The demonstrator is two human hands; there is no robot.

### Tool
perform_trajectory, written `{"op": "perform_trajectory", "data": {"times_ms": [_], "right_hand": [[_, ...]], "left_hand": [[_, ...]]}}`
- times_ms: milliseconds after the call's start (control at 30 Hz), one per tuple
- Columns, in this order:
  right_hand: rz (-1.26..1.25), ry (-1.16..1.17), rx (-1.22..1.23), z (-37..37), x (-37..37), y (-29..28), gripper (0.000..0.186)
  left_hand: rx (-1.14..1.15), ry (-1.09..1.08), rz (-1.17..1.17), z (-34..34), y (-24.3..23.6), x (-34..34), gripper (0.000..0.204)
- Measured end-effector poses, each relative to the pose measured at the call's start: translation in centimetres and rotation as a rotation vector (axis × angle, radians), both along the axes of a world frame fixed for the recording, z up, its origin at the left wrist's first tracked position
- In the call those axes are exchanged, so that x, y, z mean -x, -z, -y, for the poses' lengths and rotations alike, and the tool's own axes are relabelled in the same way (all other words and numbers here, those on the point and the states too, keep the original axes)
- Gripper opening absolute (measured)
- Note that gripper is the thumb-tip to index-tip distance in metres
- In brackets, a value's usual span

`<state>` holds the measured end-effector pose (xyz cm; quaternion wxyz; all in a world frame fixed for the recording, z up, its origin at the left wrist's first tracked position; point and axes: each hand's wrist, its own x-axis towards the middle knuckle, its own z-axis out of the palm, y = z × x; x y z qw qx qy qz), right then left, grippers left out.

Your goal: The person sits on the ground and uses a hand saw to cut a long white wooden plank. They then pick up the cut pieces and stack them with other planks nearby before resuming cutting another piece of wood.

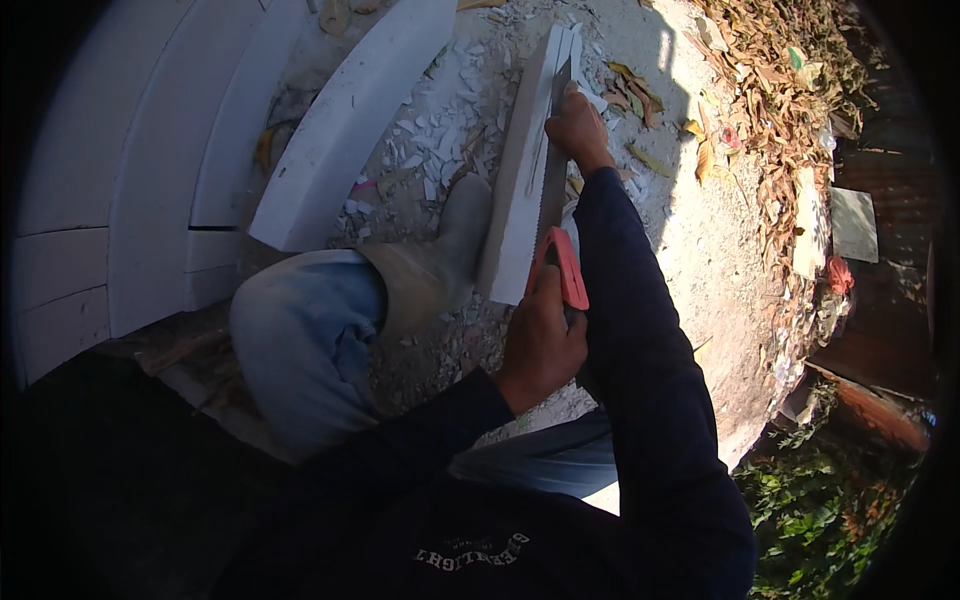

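Note:
My left hand (545, 350) is closed around the red handle (562, 268) of a handsaw. Its long toothed blade (550, 195) runs away from me along a long white block (522, 190). My right hand (580, 128) is closed at the blade's far end, over the block's right side; the fingertips are partly hidden. A dark lengthwise line shows on the block's top. The block stands aslant on the ground, just right of my boot (465, 225).
Another long white block (350, 130) lies left of the boot. Stacked pale blocks (150, 170) fill the left side. White chips (435, 150) litter the ground between. Dry leaves (770, 130) are heaped at the right, with a rusty metal sheet (885, 220) beyond and green plants (830, 510) nearer.

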<state>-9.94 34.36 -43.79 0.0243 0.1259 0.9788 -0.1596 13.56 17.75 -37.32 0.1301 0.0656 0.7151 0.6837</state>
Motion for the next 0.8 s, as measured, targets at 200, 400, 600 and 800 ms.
{"op": "perform_trajectory", "data": {"times_ms": [200,400,600,800], "right_hand": [[0.049,-0.021,0.059,-1.0,1.6,0.8,0.061],[0.066,-0.052,0.071,-2.2,3.9,2.4,0.049],[0.165,-0.068,0.061,1.7,-2.1,0.6,0.061],[0.211,-0.054,0.082,6.3,-9.9,-2.1,0.07]], "left_hand": [[0.023,0.041,-0.019,0.1,-1.3,1.1,0.041],[-0.043,0.101,-0.007,1.1,-2.7,2.0,0.03],[-0.107,0.001,0.119,3.2,-4.4,-3.9,0.028],[-0.075,0.06,0.224,7.0,-7.4,-10.4,0.047]]}}
